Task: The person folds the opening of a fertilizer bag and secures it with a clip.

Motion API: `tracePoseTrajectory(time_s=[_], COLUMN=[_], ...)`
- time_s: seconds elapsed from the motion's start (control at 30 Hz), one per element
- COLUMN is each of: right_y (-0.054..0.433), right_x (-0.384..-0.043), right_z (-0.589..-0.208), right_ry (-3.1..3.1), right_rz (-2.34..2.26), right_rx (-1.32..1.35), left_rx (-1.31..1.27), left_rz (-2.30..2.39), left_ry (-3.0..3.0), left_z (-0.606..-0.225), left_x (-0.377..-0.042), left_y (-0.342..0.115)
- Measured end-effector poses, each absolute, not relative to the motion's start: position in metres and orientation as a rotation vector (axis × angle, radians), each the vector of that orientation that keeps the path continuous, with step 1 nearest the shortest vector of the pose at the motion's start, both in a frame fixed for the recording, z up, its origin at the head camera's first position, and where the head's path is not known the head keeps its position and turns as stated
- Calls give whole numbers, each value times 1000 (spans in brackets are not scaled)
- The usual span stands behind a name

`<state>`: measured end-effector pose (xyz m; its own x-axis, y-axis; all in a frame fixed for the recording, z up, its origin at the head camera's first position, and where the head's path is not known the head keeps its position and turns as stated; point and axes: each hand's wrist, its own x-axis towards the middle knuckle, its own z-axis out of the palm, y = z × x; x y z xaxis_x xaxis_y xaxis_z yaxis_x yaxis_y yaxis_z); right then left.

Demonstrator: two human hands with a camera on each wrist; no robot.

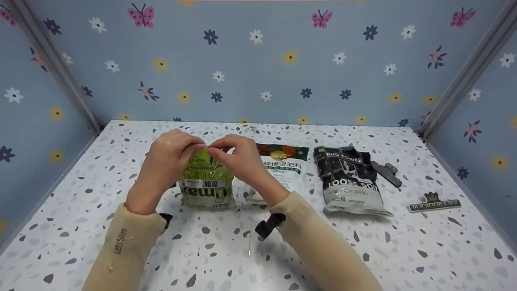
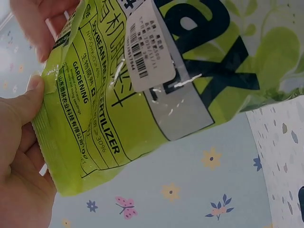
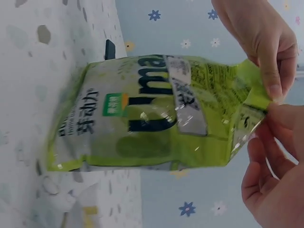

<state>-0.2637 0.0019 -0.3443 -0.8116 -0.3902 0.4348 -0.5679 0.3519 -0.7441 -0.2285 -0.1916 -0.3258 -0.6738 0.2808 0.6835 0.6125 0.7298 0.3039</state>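
A green fertilizer bag (image 1: 208, 190) stands upright on the speckled table, printed with large dark lettering. At its top edge my left hand (image 1: 167, 161) and right hand (image 1: 242, 157) meet, each pinching the plastic between thumb and fingers. In the left wrist view a barcode sticker (image 2: 149, 47) shows on the bag (image 2: 118, 128), and the left hand (image 2: 23, 156) grips its crimped edge. From the right wrist, the upper corner of the bag (image 3: 156, 114) looks creased between the left hand (image 3: 266, 42) and right hand (image 3: 280, 175). Whether the top is torn, I cannot tell.
Right of the green bag lies a white fertilizer bag (image 1: 284, 173), partly behind my right arm. Farther right is a black-and-white loose-soil bag (image 1: 349, 182). Beside it are a black clip (image 1: 387, 173) and a piano-key clip (image 1: 434, 205). Flowered panels (image 1: 258, 72) enclose the table.
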Motion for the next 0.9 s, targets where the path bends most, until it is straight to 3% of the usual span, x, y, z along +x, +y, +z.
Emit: tracePoseTrajectory(time_s=[0.33,0.9], right_y=[-5,5], right_x=[-262,-258], right_z=[-332,-346], right_ry=[-2458,-2531], right_rz=[1326,1297], right_rx=[906,942], left_rx=[-644,-683], left_rz=[-713,-633], left_ry=[-2316,-2230], left_z=[-327,-327], left_x=[-229,-232], left_y=[-191,-191])
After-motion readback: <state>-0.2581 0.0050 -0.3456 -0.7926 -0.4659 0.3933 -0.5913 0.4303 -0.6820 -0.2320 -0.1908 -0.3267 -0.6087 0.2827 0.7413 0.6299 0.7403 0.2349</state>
